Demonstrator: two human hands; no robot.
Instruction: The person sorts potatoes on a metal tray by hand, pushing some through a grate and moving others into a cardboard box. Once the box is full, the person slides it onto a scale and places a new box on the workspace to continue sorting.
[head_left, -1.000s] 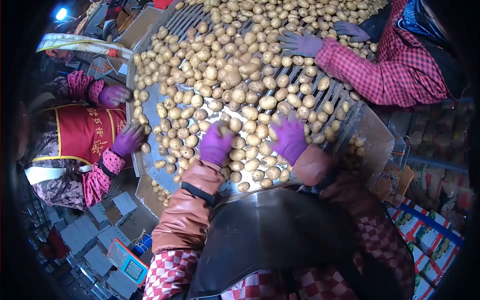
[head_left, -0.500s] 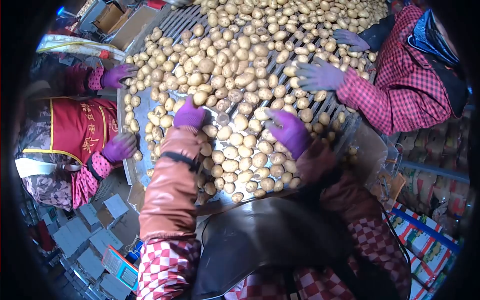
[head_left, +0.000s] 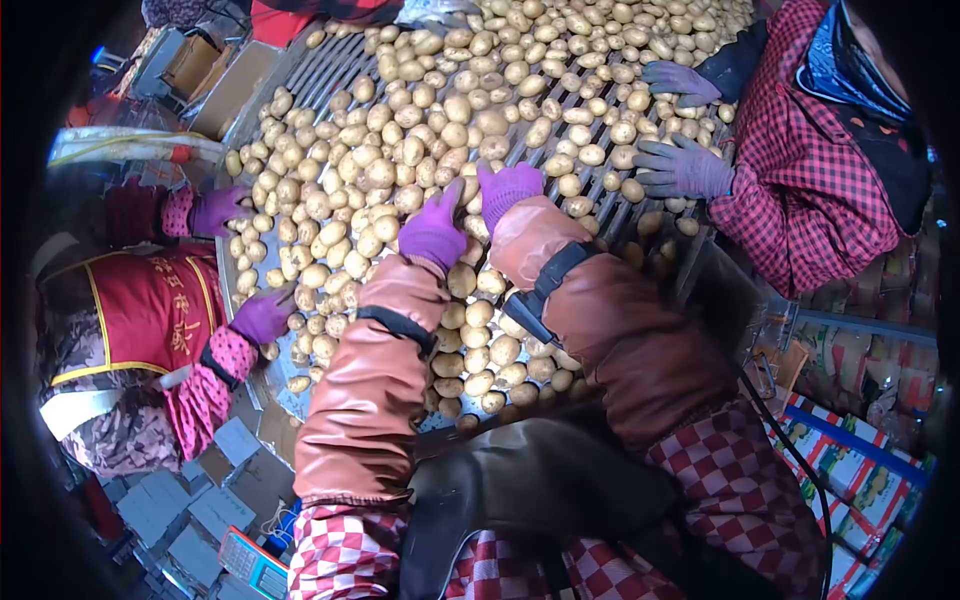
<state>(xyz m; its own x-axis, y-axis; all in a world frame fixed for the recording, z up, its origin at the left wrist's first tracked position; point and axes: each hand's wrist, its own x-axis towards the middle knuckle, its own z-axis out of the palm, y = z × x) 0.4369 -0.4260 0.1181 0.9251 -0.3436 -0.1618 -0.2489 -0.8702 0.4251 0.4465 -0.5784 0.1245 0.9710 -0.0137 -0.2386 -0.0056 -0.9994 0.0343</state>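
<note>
My left hand (head_left: 435, 230), in a purple glove, reaches among the potatoes (head_left: 410, 150) in the middle of the sorting table. One of its fingers stretches forward beside them; the others are partly out of sight. Close by on the right, my right hand (head_left: 510, 193) wears a matching glove and rests at the edge of the pile, its visible fingers apart. No held potato shows in either hand, though the undersides are hidden. Several loose potatoes (head_left: 478, 313) lie on the table between my forearms.
Dark slats (head_left: 607, 215) of the table show through gaps on the right. A co-worker's purple gloves (head_left: 262, 316) touch potatoes at the left edge; another's grey-purple gloves (head_left: 685, 168) rest on the right. Printed cartons (head_left: 860, 480) stand low right, and grey boxes (head_left: 200, 510) low left.
My right hand has moved left and forward, close to my left hand. My left hand has shifted right, away from the potato at its fingertips. The view has shifted slightly.
</note>
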